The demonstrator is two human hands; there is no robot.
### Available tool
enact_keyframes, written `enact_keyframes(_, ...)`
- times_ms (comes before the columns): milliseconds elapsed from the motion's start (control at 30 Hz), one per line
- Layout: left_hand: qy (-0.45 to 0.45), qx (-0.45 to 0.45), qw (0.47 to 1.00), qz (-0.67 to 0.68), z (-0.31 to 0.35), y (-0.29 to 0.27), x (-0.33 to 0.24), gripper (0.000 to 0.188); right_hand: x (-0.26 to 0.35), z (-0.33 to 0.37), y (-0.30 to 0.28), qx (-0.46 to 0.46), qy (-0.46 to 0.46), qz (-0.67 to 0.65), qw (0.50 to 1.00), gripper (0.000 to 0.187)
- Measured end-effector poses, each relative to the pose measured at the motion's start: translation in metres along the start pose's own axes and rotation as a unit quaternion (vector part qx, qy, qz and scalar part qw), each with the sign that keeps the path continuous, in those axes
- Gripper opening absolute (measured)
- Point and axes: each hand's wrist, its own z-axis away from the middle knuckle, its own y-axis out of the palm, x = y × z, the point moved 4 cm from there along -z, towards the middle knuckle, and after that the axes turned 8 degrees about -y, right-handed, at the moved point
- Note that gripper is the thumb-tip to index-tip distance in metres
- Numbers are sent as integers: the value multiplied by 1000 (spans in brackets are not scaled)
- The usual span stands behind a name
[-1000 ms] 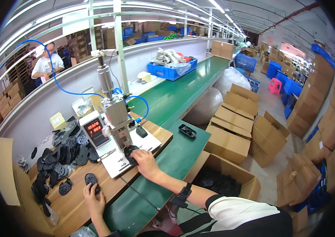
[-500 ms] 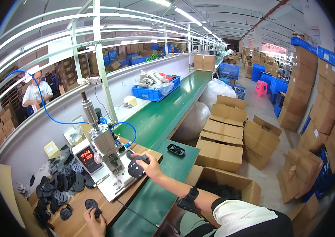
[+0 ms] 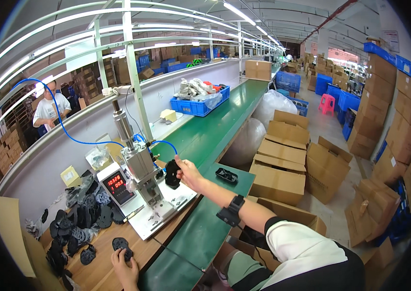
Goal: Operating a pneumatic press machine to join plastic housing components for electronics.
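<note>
My right hand (image 3: 189,173) grips a black moulded plastic part (image 3: 172,174) by its edge. It is raised just right of a bench-top press (image 3: 140,165) with a metal cylinder and a red-lit display box (image 3: 116,185). Low on the wooden bench top, my left hand (image 3: 126,268) closes its fingers on a dark oval part (image 3: 122,247). A smaller black piece (image 3: 88,254) lies beside it. Several black parts and clear bags form a heap (image 3: 80,211) left of the press. Another black part (image 3: 226,175) rests on the green surface to the right.
A green conveyor belt (image 3: 237,109) runs away from me, bearing a blue crate (image 3: 193,107) and a carton (image 3: 258,70). Open cardboard boxes (image 3: 278,174) stand right of the bench. A blue air hose (image 3: 86,142) arches over the left side. Another person (image 3: 50,109) stands beyond the partition.
My right hand has lifted the black part up from beside the press base and turned it, so another face shows. My left hand stays at the oval part. The view has shifted slightly.
</note>
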Motion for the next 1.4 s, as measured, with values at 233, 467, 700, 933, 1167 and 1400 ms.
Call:
enact_keyframes(233, -29, 9, 999, 16, 0, -4, -7, 41, -22, -38, 7, 6, -16, 187, 982, 45)
enact_keyframes(467, -36, 11, 999, 13, 2, -3, -6, 41, -50, -63, 5, -27, 94, 115, 988, 29)
enact_keyframes(700, -42, 14, 999, 18, 2, -5, -4, 41, -61, -72, 3, -5, 56, 228, 972, 40)
enact_keyframes(933, -32, 9, 999, 2, -7, -3, -15, 41, -70, -80, -20, 32, -7, 297, 954, 43)
enact_keyframes(1167, -36, 8, 999, -4, -3, -7, -14, 40, -62, -68, -25, 67, -98, 475, 872, 42)
enact_keyframes(1400, -50, 13, 999, -13, -1, -8, -13, 40, -61, -35, -10, 3, -202, 556, 806, 65)
